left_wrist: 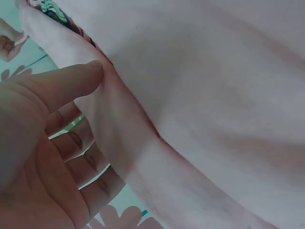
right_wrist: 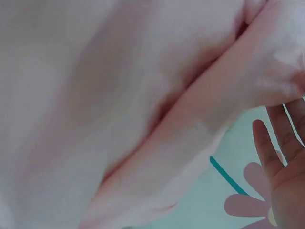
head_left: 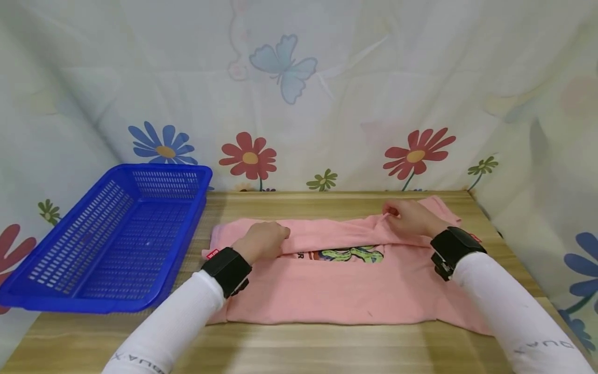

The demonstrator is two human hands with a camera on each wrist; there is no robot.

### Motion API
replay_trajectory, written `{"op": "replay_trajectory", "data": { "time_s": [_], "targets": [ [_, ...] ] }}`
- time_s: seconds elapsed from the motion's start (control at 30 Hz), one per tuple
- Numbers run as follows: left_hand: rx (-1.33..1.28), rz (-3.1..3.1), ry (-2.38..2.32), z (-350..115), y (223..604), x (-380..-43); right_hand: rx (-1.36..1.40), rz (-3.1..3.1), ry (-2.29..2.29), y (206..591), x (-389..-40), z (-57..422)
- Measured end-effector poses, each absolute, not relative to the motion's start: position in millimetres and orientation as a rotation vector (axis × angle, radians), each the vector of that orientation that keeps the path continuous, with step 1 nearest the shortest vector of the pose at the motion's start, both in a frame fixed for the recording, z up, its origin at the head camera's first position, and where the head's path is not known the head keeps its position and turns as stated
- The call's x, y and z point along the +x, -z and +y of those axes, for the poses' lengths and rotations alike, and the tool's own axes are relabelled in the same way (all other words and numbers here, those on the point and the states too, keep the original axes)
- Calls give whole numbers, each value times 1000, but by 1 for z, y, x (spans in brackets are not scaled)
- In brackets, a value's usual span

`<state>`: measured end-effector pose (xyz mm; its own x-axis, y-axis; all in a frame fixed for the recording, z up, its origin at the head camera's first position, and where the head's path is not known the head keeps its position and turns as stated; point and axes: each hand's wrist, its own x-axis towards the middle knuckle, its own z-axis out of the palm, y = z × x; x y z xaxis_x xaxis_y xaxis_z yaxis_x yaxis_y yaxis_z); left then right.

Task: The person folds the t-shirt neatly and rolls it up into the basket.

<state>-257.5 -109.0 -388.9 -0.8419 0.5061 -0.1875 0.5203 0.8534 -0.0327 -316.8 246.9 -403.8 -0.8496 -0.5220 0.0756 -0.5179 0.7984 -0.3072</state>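
Observation:
A pink T-shirt (head_left: 331,296) lies spread on the table, its far part folded over toward the near side. The fold partly covers a printed picture (head_left: 350,254) in green and dark colours. My left hand (head_left: 263,240) holds the folded layer at its left part; in the left wrist view the thumb (left_wrist: 78,83) lies on the cloth and the other fingers are behind it. At the right part of the fold, my right hand (head_left: 411,218) pinches the cloth and lifts it slightly. Only part of that hand shows in the right wrist view, with some fingers extended.
A blue plastic basket (head_left: 170,254) with slotted sides stands left of the shirt. The wooden table (head_left: 280,348) meets a flower-printed curtain (head_left: 345,130) at the back and on the sides. One sleeve (head_left: 441,206) of the shirt sticks out beyond my right hand.

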Motion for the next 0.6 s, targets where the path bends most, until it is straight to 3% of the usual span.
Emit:
{"op": "replay_trajectory", "data": {
  "time_s": [0.6],
  "targets": [
    [959, 2947, 246, -113, 390, -220, -1148, 2997, 369, 384, -275, 248]
  ]
}}
